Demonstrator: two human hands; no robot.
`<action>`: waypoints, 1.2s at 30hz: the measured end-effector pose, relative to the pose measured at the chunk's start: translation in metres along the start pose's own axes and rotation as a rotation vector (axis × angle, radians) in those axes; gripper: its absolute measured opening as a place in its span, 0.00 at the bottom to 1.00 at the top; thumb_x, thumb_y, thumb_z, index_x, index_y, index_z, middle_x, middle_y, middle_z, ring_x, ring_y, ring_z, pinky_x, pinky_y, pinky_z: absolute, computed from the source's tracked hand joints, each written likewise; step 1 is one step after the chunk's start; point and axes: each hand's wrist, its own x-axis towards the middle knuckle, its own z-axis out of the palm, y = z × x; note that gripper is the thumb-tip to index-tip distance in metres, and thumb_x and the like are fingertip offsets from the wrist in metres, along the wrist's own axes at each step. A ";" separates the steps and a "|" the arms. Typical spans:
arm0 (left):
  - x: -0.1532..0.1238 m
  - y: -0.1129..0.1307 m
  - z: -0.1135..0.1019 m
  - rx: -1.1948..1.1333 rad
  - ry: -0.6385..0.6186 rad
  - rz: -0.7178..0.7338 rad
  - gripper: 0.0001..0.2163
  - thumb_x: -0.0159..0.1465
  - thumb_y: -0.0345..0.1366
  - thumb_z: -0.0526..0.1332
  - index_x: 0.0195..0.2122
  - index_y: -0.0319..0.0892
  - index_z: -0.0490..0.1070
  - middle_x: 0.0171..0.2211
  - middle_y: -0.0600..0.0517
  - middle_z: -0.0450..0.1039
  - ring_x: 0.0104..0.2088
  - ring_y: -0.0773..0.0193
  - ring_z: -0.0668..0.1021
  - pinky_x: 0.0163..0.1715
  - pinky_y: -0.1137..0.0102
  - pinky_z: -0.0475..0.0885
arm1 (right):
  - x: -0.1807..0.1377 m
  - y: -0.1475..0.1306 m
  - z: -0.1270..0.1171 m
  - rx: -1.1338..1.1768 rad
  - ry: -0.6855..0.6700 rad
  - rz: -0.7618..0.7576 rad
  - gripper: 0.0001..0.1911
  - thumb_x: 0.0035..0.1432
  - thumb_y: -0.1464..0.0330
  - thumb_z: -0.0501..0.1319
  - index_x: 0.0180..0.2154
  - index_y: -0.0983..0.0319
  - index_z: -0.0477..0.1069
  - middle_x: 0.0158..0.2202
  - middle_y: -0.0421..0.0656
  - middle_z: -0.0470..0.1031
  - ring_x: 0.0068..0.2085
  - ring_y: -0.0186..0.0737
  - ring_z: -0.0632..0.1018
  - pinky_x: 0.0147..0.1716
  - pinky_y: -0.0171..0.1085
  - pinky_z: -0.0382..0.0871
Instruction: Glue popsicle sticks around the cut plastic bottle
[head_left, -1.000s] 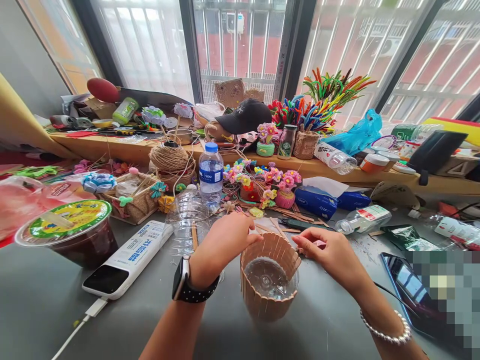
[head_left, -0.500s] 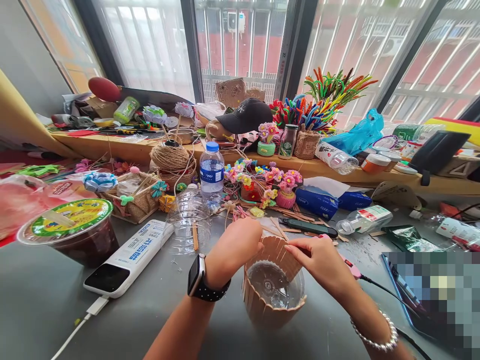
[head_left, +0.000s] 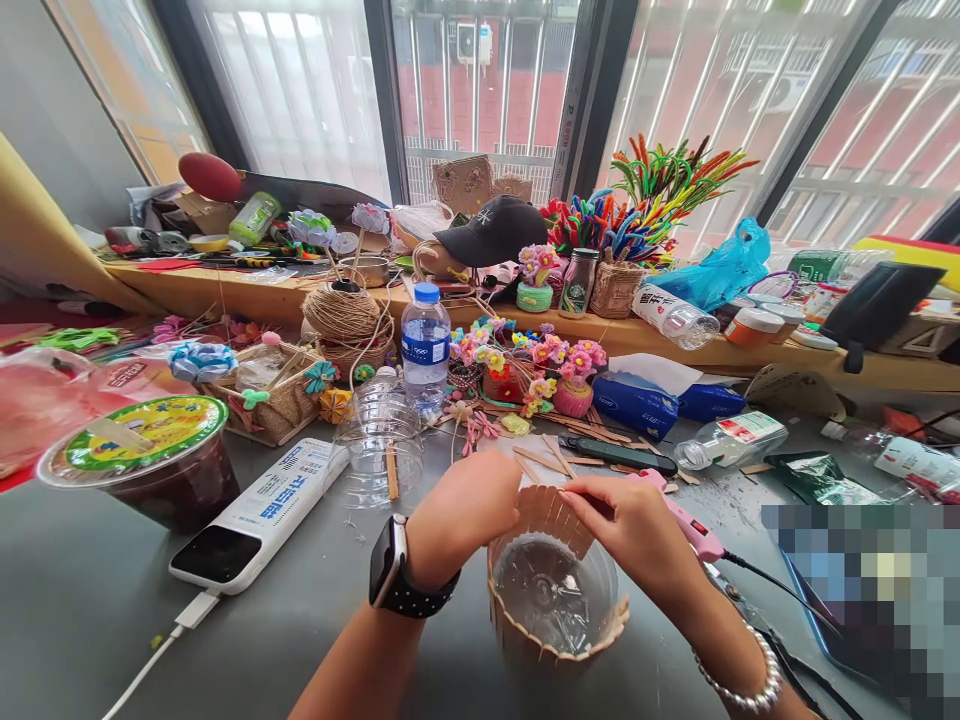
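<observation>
I look down on a grey table (head_left: 90,600) crowded with craft supplies. Near its front edge stands a clear plastic cup (head_left: 555,595), the cut-off bottom of a bottle, ringed on the outside with upright wooden sticks (head_left: 541,508). Both my hands meet at its far rim.

My left hand (head_left: 465,515), with a dark smartwatch (head_left: 390,570) on the wrist, is curled closed over the far-left part of the rim, fingers pinching the tops of the sticks. My right hand (head_left: 637,530), a pearl bracelet (head_left: 739,680) on its wrist, presses narrowed fingertips onto the stick tops on the far-right side. I think it pinches one stick, but the fingers hide the contact, so I cannot be sure.

Just beyond my right hand a pink glue gun (head_left: 686,525) lies on the table, its black cord (head_left: 780,585) trailing right past my wrist. Loose sticks lie beyond the cup. To the left are a white power bank (head_left: 259,515), a lidded cup of dark drink (head_left: 146,465) and an empty clear bottle (head_left: 379,440) on its side. A full water bottle (head_left: 424,345) stands behind, near small yarn flowers (head_left: 559,365).

The risks, as I judge them: the cup is light and leaning toward me, so uneven pressure could tip it or pop sticks loose at the near rim, where they already splay. Fresh glue could burn fingertips, and my right forearm could snag the cord and drag the gun.
</observation>
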 end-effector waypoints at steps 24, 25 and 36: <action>-0.004 -0.005 -0.005 0.035 -0.046 -0.086 0.12 0.51 0.25 0.51 0.28 0.37 0.74 0.27 0.42 0.76 0.30 0.55 0.77 0.28 0.68 0.70 | 0.009 0.038 -0.021 0.004 0.205 0.246 0.13 0.52 0.58 0.50 0.27 0.60 0.65 0.23 0.41 0.73 0.24 0.35 0.73 0.25 0.33 0.65; -0.004 -0.006 -0.005 0.034 -0.043 -0.082 0.12 0.51 0.25 0.51 0.27 0.37 0.74 0.27 0.42 0.76 0.30 0.56 0.77 0.28 0.69 0.70 | 0.010 0.041 -0.021 -0.020 0.187 0.245 0.14 0.52 0.59 0.49 0.27 0.61 0.65 0.23 0.41 0.74 0.25 0.36 0.74 0.26 0.33 0.65; -0.011 -0.002 -0.006 -0.012 -0.022 -0.123 0.13 0.52 0.25 0.50 0.29 0.37 0.74 0.28 0.41 0.75 0.31 0.55 0.78 0.29 0.68 0.70 | 0.055 0.037 0.005 -0.259 -0.155 0.144 0.10 0.51 0.67 0.54 0.28 0.61 0.72 0.31 0.42 0.76 0.32 0.35 0.74 0.33 0.33 0.64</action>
